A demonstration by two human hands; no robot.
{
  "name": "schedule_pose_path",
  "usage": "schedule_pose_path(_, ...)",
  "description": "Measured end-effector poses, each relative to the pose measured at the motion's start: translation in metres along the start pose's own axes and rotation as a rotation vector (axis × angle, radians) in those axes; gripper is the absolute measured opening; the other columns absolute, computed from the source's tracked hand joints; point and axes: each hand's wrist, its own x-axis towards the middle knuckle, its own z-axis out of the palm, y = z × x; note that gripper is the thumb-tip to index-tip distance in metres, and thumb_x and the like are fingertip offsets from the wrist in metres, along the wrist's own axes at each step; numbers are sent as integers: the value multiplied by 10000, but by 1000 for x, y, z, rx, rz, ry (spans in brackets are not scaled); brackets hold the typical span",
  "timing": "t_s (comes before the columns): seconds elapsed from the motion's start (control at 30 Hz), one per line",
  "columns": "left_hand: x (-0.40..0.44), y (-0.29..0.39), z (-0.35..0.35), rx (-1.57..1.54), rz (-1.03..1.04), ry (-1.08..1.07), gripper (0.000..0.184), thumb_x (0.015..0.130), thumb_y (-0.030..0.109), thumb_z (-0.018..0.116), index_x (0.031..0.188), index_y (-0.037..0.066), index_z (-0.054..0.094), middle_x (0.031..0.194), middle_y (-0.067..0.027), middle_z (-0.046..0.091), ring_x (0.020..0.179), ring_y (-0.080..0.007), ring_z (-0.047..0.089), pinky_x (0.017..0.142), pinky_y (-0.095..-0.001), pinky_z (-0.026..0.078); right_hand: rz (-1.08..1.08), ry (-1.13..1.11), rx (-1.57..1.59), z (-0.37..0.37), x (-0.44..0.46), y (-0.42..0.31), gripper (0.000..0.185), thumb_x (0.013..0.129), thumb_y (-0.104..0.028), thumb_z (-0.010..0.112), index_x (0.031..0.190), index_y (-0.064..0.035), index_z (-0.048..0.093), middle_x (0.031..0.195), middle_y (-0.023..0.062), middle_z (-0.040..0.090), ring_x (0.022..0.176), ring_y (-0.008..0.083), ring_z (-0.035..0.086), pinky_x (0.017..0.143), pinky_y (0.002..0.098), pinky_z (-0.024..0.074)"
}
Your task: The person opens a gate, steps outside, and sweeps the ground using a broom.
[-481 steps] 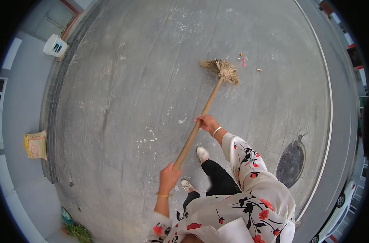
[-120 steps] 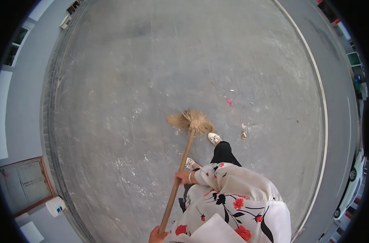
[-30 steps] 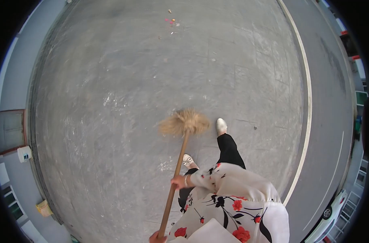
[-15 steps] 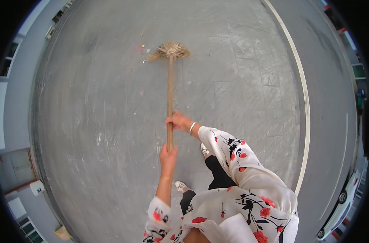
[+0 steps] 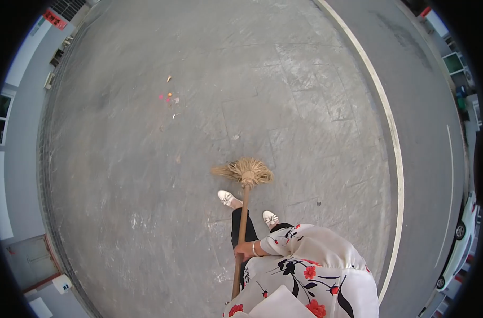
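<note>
Just ahead of the white shoes (image 5: 229, 199): straw broom's head (image 5: 246, 172).
Right hand (image 5: 246, 250): wrapped round the broom's handle (image 5: 243, 225).
Left hand: unseen, grip unclear.
Bristles (image 5: 259, 170): splayed so near, they could trip a step.

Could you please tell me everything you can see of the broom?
The broom has straw-coloured bristles, spread sideways and bound at the neck, on a slanting, brown, wooden-looking handle. The bristles are ahead of the white shoes; ground contact is unclear. The right hand grips the handle; its near end is hidden.
</note>
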Motion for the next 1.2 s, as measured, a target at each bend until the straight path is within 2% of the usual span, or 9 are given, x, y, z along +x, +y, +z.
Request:
schedule_pose_path(0.03, 11, 1, 3, -31, -8, -16, 291, 610, 125, 605, 875, 40, 518, 617, -48, 519, 546, -120, 477, 523, -272, 400, -341, -112, -810, -30, -6, 2, 196, 603, -206, 636, 664, -65, 514, 636, 91, 519, 598, 256, 521, 558, 324, 424)
schedule_pose_path(0.27, 136, 102, 31, 29, 164, -23, 303, 620, 108, 589, 899, 15, 514, 665, -102, 538, 585, -149, 479, 547, -270, 401, -118, 342, -1483, -260, 130, -81, 96, 589, -80, 586, 654, -59, 518, 624, 69, 536, 594, 225, 543, 539, 307, 439)
schedule_pose_path(0.33, 209, 137, 52, -140, 126, -163, 314, 631, 103, 580, 915, -1, 498, 678, -112, 531, 604, -144, 480, 564, -262, 401, 403, 1057, 124, -314, 177, -118, 66, 668, -74, 541, 652, -30, 494, 600, 77, 508, 566, 212, 530, 502, 324, 452)
schedule_pose_path(0.53, 255, 221, -28, 24, 411, -263, 361, 619, 75, 590, 953, -8, 481, 700, -112, 524, 628, -129, 476, 592, -253, 403, 149, 907, 703, -279, 177, -272, 79, 715, -5, 462, 783, -14, 422, 649, 70, 478, 575, 207, 524, 498, 352, 462)
schedule_pose_path(0.73, 291, 247, -127, 351, 287, -502, 354, 594, 65, 614, 919, -19, 500, 633, -99, 509, 602, -104, 462, 579, -246, 406, 82, 891, 1028, -224, 136, -266, 109, 703, -7, 493, 782, -9, 418, 694, 80, 496, 634, 202, 537, 567, 360, 481)
schedule_pose_path(0.83, 327, 307, -93, 547, 518, -683, 378, 587, 103, 628, 930, -7, 513, 667, -145, 535, 591, -139, 507, 572, -263, 411, -241, 1007, 1428, -248, 95, -220, 93, 660, 41, 484, 724, 10, 424, 666, 135, 486, 558, 255, 516, 555, 396, 465)
schedule_pose_path(0.97, 346, 394, 38, 686, 777, -920, 389, 616, 153, 596, 978, 49, 498, 753, -180, 543, 704, -330, 526, 583, -318, 418, -416, 1534, 1456, -296, -9, -189, 68, 694, -68, 435, 707, -3, 420, 615, 175, 453, 501, 296, 462, 496, 401, 436)
schedule_pose_path(1.17, 324, 471, 218, 769, 1142, -1031, 208, 613, 109, 579, 816, 120, 533, 712, -132, 543, 665, -318, 512, 552, -359, 410, -225, 2001, 1567, -353, -123, -140, 170, 733, -172, 470, 780, -8, 467, 694, 179, 516, 631, 268, 509, 607, 392, 450)
schedule_pose_path(1.2, 321, 479, 233, 747, 1162, -1056, 226, 608, 103, 583, 830, 119, 541, 713, -134, 542, 665, -313, 514, 554, -352, 413, 295, 1921, 543, -350, -128, -138, 181, 699, -162, 521, 800, -20, 471, 731, 157, 535, 651, 241, 524, 623, 359, 454)
